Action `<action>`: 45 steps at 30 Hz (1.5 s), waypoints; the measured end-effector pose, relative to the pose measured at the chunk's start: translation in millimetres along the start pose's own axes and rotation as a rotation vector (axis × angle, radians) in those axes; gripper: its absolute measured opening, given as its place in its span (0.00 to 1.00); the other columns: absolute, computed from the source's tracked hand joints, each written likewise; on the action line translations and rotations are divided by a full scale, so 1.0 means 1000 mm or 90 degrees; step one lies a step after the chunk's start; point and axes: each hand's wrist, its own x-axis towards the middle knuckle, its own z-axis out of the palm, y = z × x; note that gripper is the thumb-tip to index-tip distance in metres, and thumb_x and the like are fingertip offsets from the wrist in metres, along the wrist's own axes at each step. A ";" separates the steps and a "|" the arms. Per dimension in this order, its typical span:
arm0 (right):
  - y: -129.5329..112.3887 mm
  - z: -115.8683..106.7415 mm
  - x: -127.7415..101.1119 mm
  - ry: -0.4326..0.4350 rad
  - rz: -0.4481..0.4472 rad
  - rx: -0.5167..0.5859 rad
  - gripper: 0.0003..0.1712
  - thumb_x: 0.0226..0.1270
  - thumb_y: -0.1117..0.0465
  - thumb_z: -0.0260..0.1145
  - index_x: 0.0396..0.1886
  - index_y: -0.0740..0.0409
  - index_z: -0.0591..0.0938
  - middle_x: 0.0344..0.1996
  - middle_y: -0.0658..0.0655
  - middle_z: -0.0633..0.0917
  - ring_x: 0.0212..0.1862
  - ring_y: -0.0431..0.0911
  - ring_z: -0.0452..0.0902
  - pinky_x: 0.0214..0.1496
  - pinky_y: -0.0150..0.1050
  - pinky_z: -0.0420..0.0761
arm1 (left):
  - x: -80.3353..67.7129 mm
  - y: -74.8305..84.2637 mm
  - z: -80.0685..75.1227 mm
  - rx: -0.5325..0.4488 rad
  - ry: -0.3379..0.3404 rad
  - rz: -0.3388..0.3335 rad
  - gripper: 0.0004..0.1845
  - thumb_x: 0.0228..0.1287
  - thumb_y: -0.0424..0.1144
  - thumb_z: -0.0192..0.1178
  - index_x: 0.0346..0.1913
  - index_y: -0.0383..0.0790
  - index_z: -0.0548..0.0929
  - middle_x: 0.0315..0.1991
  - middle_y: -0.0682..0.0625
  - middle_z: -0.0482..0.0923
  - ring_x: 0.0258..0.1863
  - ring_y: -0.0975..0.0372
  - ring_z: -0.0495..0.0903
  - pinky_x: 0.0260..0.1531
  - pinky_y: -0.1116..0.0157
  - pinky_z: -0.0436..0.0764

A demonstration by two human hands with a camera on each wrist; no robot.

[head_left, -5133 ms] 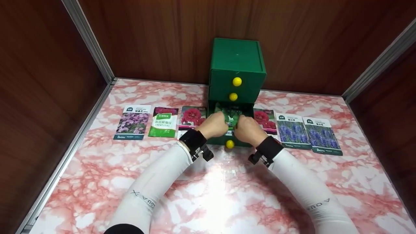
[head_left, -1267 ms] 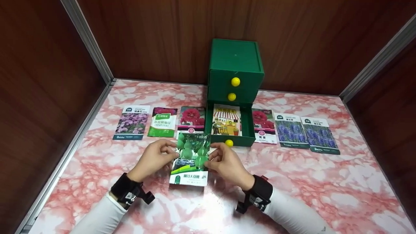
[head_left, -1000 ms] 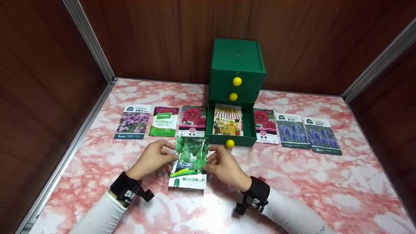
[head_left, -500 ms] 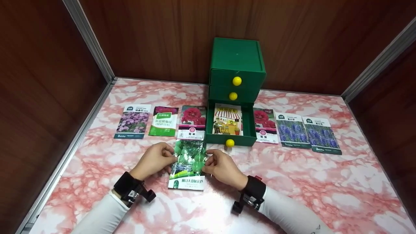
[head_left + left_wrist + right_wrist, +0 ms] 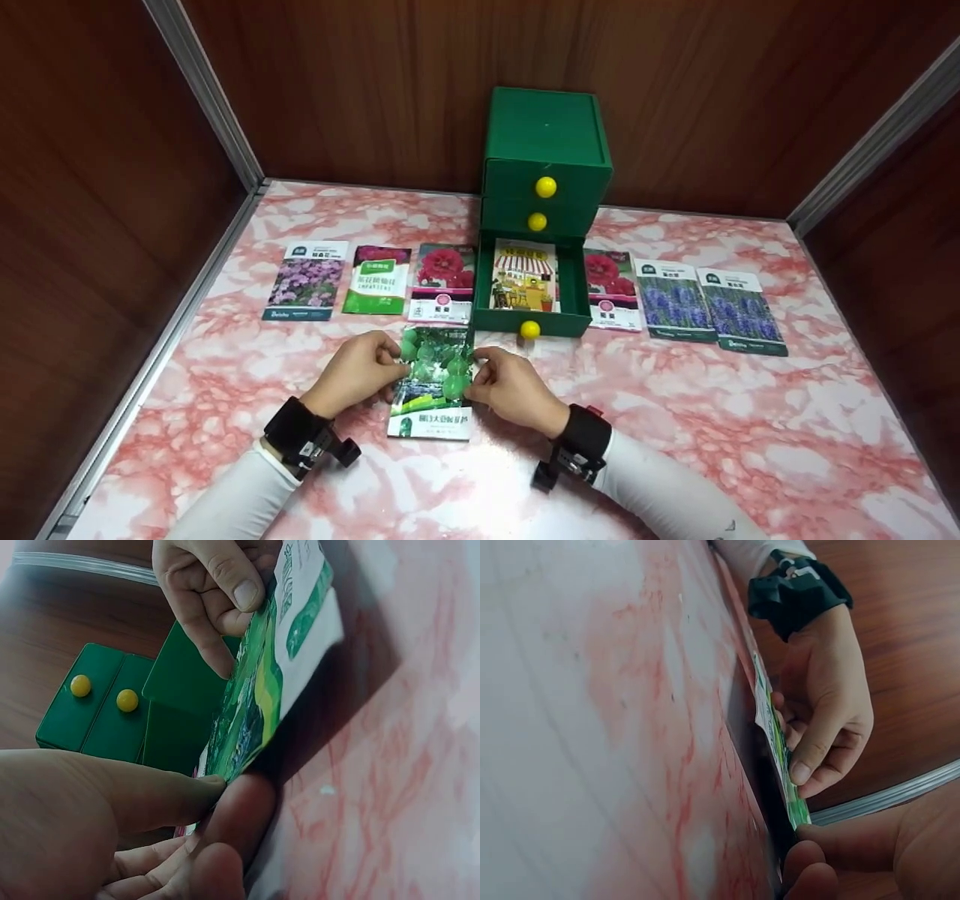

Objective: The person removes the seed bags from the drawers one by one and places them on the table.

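Note:
A glossy seed packet (image 5: 431,379) printed with green gourds, white along its near end, is held between both hands in front of the drawer box. On its left edge, the left hand (image 5: 356,373) pinches it between thumb and fingers. Opposite, the right hand (image 5: 517,390) grips the right edge the same way. In the left wrist view the gourd packet (image 5: 259,690) is low over the table, with a shadow beneath it. Seen from the right wrist, the packet (image 5: 780,746) is nearly edge-on, its near end raised off the tabletop.
A green box (image 5: 547,127) with yellow knobs stands at the back. Its pulled-out bottom drawer (image 5: 559,325) contains a yellow packet (image 5: 525,277) with a striped awning. Flower packets lie either side: pink (image 5: 306,281), green-white (image 5: 379,281), red (image 5: 442,281), red (image 5: 611,289), blue (image 5: 675,300), blue (image 5: 742,311).
Both hands have lifted the gourd packet out of the drawer, exposing the yellow packet, and brought it nearer and to the left. Lately it has sunk slightly toward the table.

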 end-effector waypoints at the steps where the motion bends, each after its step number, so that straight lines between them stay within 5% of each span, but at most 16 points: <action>1: 0.000 0.000 0.000 0.000 0.000 -0.005 0.34 0.64 0.67 0.81 0.67 0.74 0.80 0.31 0.46 0.87 0.33 0.38 0.80 0.46 0.40 0.83 | 0.000 0.000 0.000 0.003 -0.001 0.001 0.13 0.71 0.35 0.75 0.49 0.32 0.84 0.26 0.47 0.86 0.15 0.59 0.83 0.13 0.64 0.80; 13: 0.001 -0.001 0.004 0.006 -0.009 -0.033 0.31 0.65 0.66 0.81 0.65 0.73 0.83 0.29 0.45 0.86 0.32 0.36 0.79 0.44 0.39 0.82 | 0.000 0.001 0.002 0.024 0.011 -0.003 0.13 0.72 0.36 0.75 0.49 0.33 0.83 0.23 0.47 0.84 0.12 0.60 0.80 0.12 0.64 0.79; 21: 0.003 0.000 0.005 0.011 -0.004 -0.017 0.30 0.66 0.67 0.81 0.64 0.73 0.84 0.29 0.47 0.86 0.32 0.37 0.79 0.40 0.36 0.80 | 0.001 0.000 0.002 0.053 0.025 0.026 0.12 0.71 0.37 0.76 0.47 0.34 0.84 0.21 0.48 0.83 0.11 0.62 0.79 0.13 0.65 0.79; 29: 0.002 -0.003 0.004 -0.010 0.016 0.015 0.34 0.68 0.65 0.80 0.69 0.75 0.80 0.29 0.47 0.87 0.28 0.37 0.79 0.32 0.34 0.79 | 0.000 0.001 0.001 0.040 0.020 0.012 0.12 0.73 0.38 0.75 0.46 0.35 0.83 0.20 0.46 0.82 0.11 0.60 0.80 0.13 0.62 0.81; 34: -0.002 -0.012 0.003 -0.025 0.028 0.038 0.33 0.73 0.61 0.78 0.70 0.75 0.79 0.30 0.48 0.88 0.26 0.38 0.81 0.30 0.33 0.79 | 0.002 0.005 -0.004 0.092 0.045 0.021 0.12 0.75 0.42 0.74 0.46 0.36 0.84 0.19 0.50 0.80 0.12 0.62 0.77 0.18 0.64 0.79; 40: -0.009 -0.035 0.005 -0.022 0.010 0.073 0.27 0.78 0.60 0.75 0.66 0.73 0.81 0.34 0.57 0.90 0.30 0.52 0.88 0.29 0.35 0.83 | 0.009 0.024 -0.008 0.123 0.097 0.060 0.15 0.74 0.43 0.74 0.51 0.35 0.88 0.25 0.52 0.80 0.19 0.61 0.79 0.27 0.59 0.79; 45: -0.015 -0.062 0.006 0.036 0.019 0.043 0.22 0.78 0.59 0.75 0.62 0.67 0.85 0.35 0.54 0.88 0.33 0.50 0.85 0.33 0.37 0.83 | 0.020 0.050 -0.003 0.099 0.096 0.110 0.16 0.77 0.43 0.72 0.56 0.34 0.87 0.34 0.50 0.84 0.28 0.60 0.80 0.34 0.58 0.81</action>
